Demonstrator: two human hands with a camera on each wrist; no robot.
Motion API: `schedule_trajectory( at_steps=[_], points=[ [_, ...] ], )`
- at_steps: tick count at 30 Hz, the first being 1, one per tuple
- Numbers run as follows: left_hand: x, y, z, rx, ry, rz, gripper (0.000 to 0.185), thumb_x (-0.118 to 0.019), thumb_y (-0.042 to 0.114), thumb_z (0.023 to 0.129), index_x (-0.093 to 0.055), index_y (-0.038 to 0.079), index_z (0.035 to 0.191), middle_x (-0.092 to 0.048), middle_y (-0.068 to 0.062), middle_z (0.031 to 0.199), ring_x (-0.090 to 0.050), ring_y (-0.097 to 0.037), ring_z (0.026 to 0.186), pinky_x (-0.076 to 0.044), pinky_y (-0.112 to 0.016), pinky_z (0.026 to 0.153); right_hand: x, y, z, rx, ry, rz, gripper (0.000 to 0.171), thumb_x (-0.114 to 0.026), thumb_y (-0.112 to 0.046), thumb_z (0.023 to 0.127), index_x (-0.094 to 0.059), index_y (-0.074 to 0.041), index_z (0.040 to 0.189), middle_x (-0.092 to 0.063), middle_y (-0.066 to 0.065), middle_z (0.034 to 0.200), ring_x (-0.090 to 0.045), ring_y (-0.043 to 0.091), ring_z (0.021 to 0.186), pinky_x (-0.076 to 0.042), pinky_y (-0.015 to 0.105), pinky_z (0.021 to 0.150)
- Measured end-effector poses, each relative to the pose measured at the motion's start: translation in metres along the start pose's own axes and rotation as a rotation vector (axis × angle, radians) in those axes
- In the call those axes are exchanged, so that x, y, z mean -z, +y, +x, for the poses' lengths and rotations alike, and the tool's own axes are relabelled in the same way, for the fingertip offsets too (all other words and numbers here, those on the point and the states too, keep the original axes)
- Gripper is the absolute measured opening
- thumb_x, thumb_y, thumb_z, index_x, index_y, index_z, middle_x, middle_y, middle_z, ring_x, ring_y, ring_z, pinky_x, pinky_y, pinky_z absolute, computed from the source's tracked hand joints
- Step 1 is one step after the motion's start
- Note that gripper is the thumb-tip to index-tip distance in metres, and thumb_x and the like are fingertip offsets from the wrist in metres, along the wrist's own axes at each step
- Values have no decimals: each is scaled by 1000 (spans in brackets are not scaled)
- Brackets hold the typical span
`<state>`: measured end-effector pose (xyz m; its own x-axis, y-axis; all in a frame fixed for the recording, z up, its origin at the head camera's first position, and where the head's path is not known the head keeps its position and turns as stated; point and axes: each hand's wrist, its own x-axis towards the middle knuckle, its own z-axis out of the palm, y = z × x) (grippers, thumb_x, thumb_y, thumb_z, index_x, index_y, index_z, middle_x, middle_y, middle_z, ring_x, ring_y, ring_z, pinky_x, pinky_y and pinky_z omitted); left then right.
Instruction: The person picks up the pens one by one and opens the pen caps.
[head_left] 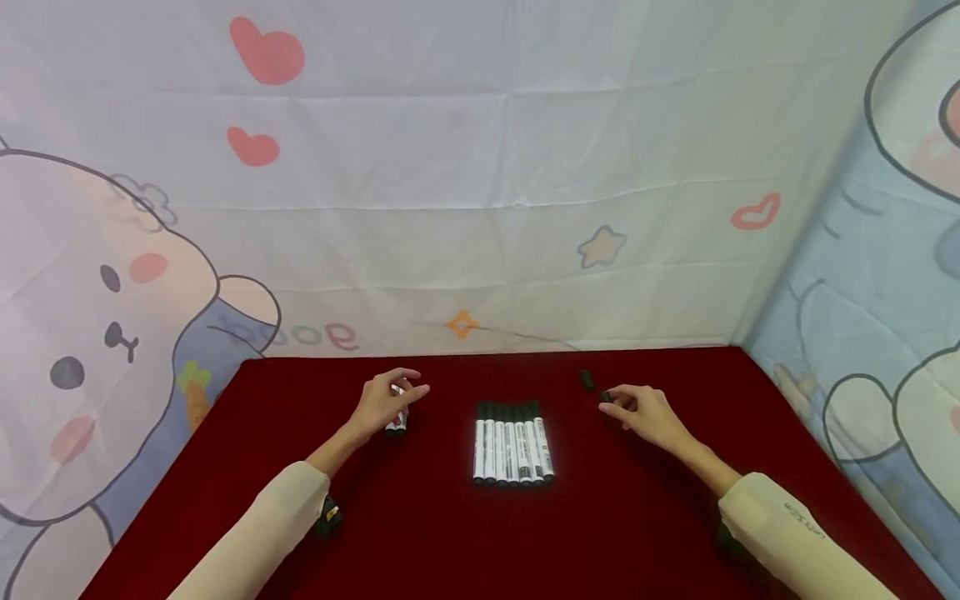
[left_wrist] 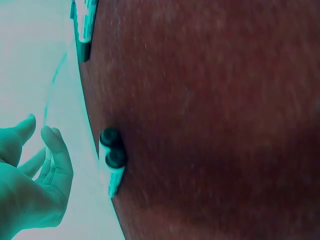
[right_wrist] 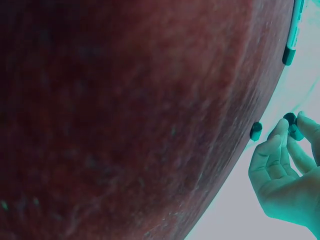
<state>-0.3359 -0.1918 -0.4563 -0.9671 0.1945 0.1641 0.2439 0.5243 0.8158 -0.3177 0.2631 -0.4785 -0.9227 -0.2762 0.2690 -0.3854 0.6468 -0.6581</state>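
Capping markers on the red felt table [head_left: 645, 533], one cap in hand.

Nearest, a row of white black-capped markers [head_left: 513, 446] lying side by side at centre; left hand [head_left: 386, 400] loose-fingered over two markers [head_left: 396, 423] (no grip visible), right hand [head_left: 645, 412] pinching a small black cap [right_wrist: 292, 127]; beyond, a spare black cap [head_left: 587, 380]. Next, probably: bringing cap to an uncapped marker.

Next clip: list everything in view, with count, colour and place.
Row of markers: seven, white with black caps, side by side mid-table.
Markers by left hand: two, white and black, under the fingers.
Loose cap: one, black, beyond the right hand.
Pinched cap: one, dark, in the right fingertips.
Table: one, dark red.
Backdrop: cartoon cloth behind and beside.
Left hand: fingers relaxed, holding nothing.
Right hand: pinching the cap.
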Motion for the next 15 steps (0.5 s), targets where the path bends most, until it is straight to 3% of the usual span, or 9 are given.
schedule_trajectory(
  at_steps=[6, 12, 15],
  points=[
    [-12, 6, -9, -28, -74, 0, 48, -69, 21, 100, -57, -5, 137, -69, -22, 100, -65, -29, 64, -57, -32, 53, 3, 7, 6, -26, 20, -9, 39, -70, -16, 98, -64, 12, 124, -73, 16, 89, -63, 13, 61, -51, 22, 55],
    [-27, 14, -20, -31, -204, -15, 50, -68, 21, 100, -54, -4, 140, -70, -21, 101, -67, -22, 69, -60, -30, 57, 6, 12, 12, -57, 41, -40, 42, -69, -19, 99, -63, 13, 126, -74, 19, 89, -62, 10, 60, -50, 22, 55],
    [-35, 17, -26, -65, -269, -19, 49, -68, 20, 100, -54, -5, 140, -70, -19, 102, -68, -21, 70, -60, -30, 57, 7, 14, 14, -69, 46, -45, 43, -68, -19, 100, -62, 15, 126, -74, 21, 91, -63, 11, 60, -50, 23, 56]
  ],
)
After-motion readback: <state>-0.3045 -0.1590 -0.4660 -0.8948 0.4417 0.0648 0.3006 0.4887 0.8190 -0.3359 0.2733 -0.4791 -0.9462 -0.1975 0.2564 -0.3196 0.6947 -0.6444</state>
